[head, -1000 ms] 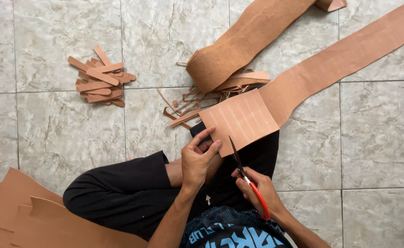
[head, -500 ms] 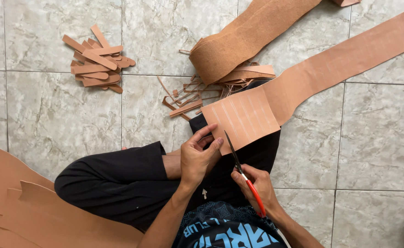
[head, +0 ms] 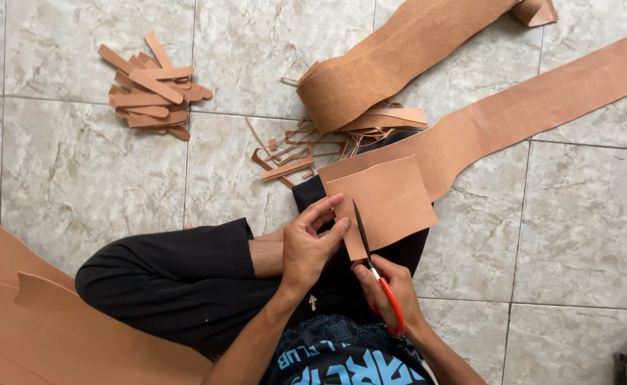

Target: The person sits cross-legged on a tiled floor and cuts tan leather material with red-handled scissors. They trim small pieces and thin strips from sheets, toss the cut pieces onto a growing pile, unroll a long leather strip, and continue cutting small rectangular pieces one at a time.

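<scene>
Brown leather strip [head: 392, 199] lies over the person's lap — left hand [head: 310, 246] pinches its near edge to keep it taut, while right hand [head: 388, 289] grips red-handled scissors [head: 374, 267], blades closed along that edge; cut pieces [head: 153, 93] sit stacked on the floor [head: 78, 178].

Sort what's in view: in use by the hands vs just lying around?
In use: left hand holding the brown strip; right hand working the red scissors into it.

Lying about: pile of cut pieces, thin offcuts, rolled band, brown sheets, tile floor.
</scene>
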`<action>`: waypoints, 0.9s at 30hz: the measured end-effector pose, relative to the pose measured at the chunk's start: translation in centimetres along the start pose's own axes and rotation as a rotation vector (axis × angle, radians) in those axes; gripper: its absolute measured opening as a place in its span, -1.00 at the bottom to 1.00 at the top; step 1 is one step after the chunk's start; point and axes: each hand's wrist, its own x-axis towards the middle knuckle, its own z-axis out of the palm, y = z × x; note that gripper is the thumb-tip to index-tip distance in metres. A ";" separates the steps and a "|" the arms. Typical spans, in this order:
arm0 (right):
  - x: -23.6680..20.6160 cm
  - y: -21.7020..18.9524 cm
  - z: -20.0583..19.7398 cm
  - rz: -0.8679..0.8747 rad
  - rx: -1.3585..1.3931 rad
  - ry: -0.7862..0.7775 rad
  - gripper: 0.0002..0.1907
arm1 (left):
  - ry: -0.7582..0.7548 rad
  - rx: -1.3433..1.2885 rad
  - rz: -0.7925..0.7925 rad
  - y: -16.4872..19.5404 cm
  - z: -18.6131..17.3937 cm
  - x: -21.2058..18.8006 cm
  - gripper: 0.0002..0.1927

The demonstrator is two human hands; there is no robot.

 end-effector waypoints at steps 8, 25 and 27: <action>0.1 1.0 0.4 0.060 0.146 -0.029 -0.63 | -0.026 0.011 0.052 -0.7 -0.9 0.0 -0.54; 1.0 -0.5 0.5 -0.099 0.042 -0.058 -0.48 | -0.067 -0.032 -0.023 0.6 -0.3 -1.8 -0.57; 0.7 -0.4 0.7 -0.035 0.131 -0.052 -0.47 | -0.077 -0.003 0.037 0.8 -0.4 -1.8 -0.58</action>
